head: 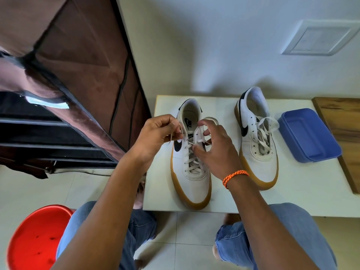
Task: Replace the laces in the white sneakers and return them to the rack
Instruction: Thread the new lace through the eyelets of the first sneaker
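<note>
On low white table [292, 201]: two white gum-soled sneakers, toes toward wearer. Left sneaker [191, 172] laced nearly to top; left hand [155, 133] pinching lace end [176, 132], right hand [216, 147] curled at upper eyelets, gripping other lace. Right sneaker [257, 145] loosely laced, beside blue plastic container [309, 135]. Fabric-covered shoe rack [68, 84] at left.

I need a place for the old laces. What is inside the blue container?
The blue container on the table shows only its bare blue floor; nothing lies inside. Its near wall hides a narrow strip of that floor.
</note>
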`<act>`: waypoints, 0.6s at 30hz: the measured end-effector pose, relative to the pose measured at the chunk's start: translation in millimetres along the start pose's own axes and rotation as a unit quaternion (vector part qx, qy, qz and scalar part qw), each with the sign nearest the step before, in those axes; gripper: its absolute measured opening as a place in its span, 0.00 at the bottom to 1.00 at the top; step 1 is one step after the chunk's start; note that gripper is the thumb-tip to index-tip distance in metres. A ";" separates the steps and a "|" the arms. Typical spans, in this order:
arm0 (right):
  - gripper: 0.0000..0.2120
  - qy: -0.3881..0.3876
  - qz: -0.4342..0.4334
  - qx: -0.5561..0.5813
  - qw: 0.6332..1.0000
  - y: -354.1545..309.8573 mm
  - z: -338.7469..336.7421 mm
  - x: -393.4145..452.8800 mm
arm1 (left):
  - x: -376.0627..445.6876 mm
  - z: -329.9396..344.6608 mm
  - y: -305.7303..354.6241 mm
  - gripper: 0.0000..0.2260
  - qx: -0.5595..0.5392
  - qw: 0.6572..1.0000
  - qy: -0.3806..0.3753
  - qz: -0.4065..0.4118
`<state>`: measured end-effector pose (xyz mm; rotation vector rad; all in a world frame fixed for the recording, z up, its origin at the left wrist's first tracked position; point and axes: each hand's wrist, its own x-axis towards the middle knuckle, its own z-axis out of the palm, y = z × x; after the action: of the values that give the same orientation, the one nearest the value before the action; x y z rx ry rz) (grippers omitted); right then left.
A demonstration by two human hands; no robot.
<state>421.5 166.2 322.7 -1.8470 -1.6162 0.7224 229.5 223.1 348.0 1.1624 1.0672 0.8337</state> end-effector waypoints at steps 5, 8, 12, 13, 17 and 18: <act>0.29 -0.025 0.000 0.013 1.000 3.3 -6.0 2.1 | 2.3 -5.7 -2.9 0.14 0.211 0.972 0.102 -0.016; 0.22 -0.018 0.020 0.015 1.000 6.4 -10.5 6.7 | 1.1 -4.9 -7.5 0.22 0.314 0.944 0.091 -0.034; 0.20 0.008 0.026 -0.015 1.000 9.7 -14.1 10.9 | 2.2 0.3 -14.5 0.15 0.377 0.924 0.053 -0.031; 0.18 0.001 0.024 -0.015 1.000 11.2 -15.1 11.2 | 2.6 1.8 -15.6 0.11 0.390 0.919 0.058 -0.016; 0.04 -0.023 0.004 -0.041 0.999 16.3 -20.4 11.2 | 2.3 12.6 -18.7 0.03 0.406 0.902 0.095 0.114; 0.02 -0.016 -0.002 -0.057 0.998 16.3 -21.2 11.0 | 2.1 16.7 -18.9 0.05 0.409 0.895 0.100 0.145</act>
<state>449.3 174.0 325.2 -1.9206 -1.7129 0.6729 245.8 215.9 330.0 2.0141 1.5074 0.7526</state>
